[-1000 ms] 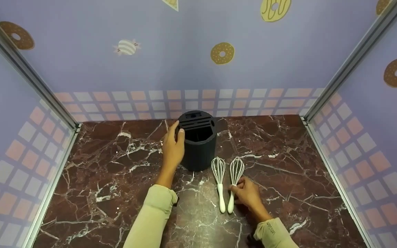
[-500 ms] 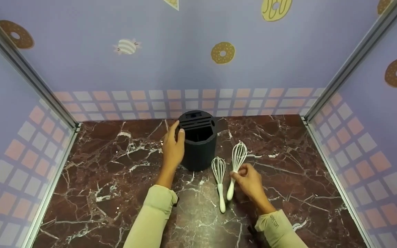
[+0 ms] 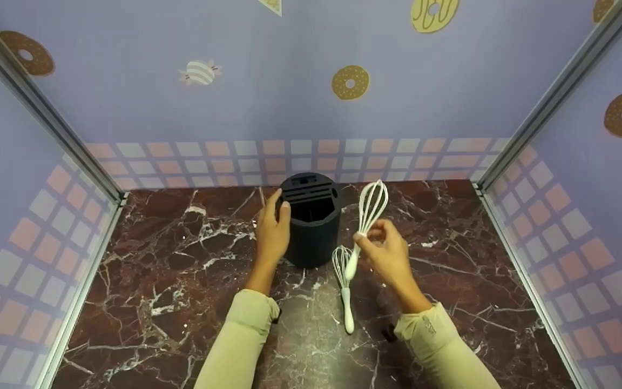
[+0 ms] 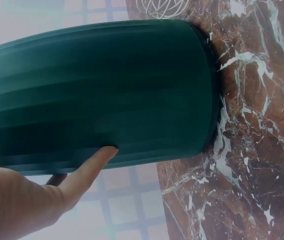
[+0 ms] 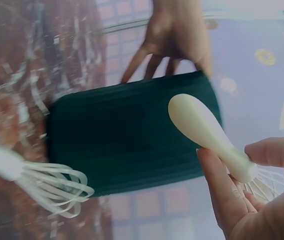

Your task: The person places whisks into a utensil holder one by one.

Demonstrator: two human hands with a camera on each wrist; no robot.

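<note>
A dark round utensil holder (image 3: 312, 240), black from above and deep green in the left wrist view, stands upright. Its top has slots and one wide opening toward the near side. My left hand (image 3: 272, 229) rests against its left side, fingers extended along the wall near the rim. To the right of the holder, my right hand (image 3: 389, 251) pinches a white whisk (image 3: 371, 208) between thumb and fingers where wires meet handle. This whisk is lifted, wires up and handle down. A second white whisk (image 3: 347, 308) lies on the marbled table, its wire end near the holder's base.
The reddish-brown marbled table (image 3: 181, 308) is enclosed by lilac panels at the back (image 3: 268, 113) and both sides. Metal corner posts (image 3: 548, 102) join the panels.
My right hand has raised the whisk off the table and carried it away from me, up beside the holder. The left hand, holder and other whisk stay put.
</note>
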